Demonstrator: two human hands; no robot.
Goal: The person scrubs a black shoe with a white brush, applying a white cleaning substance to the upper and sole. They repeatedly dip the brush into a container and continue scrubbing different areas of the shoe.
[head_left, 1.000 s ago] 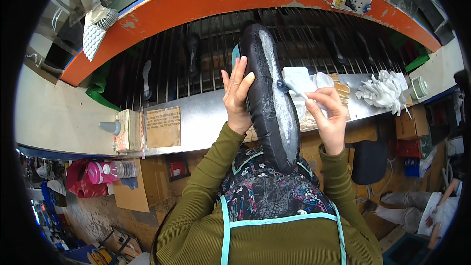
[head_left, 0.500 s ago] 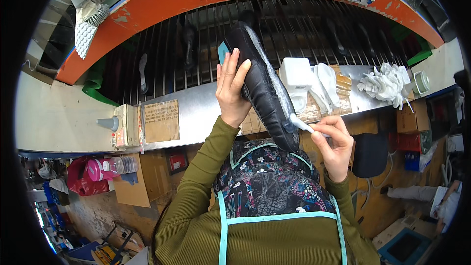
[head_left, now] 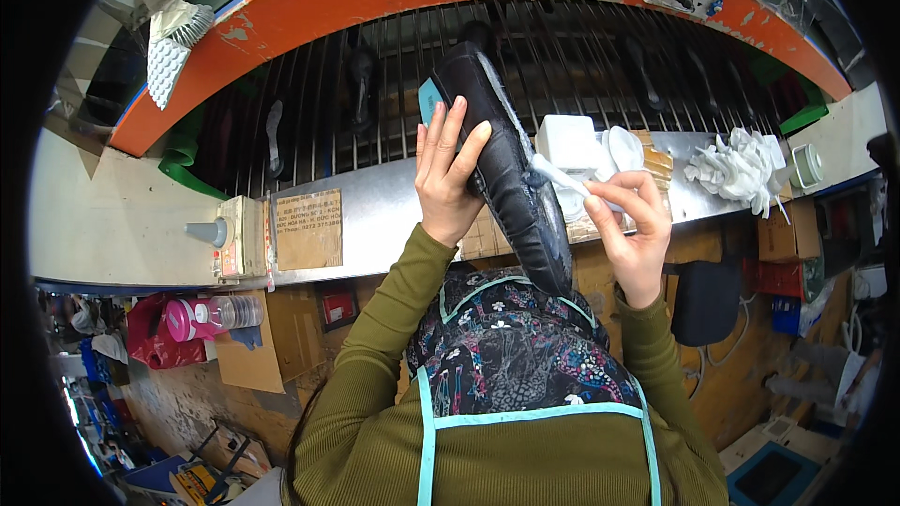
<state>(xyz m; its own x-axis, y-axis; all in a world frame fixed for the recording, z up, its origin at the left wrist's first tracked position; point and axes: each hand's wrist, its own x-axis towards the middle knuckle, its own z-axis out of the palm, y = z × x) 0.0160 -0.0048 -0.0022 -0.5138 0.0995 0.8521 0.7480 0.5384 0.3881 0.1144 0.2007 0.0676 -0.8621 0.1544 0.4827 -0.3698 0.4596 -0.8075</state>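
My left hand is closed around a black leather shoe upper, its fingers resting along the left side. The shoe is tilted over the counter edge, toe end towards my apron, and a pale, roughened strip runs along its right edge. A small teal piece shows behind my fingertips. Between the thumb and fingers of my right hand is a small brush with a white handle. Its tip touches the pale strip about halfway along the shoe. Part of the shoe's left side is hidden by my hand.
Beyond the counter, a rack of metal bars holds several dark shoe parts. A white container and white sole-shaped pieces stand right of the shoe. Farther right lies a crumpled white heap; cardboard lies on the left.
My right hand has moved the brush up along the shoe's right edge, from near the toe to about the middle. The left hand and the shoe have hardly moved.
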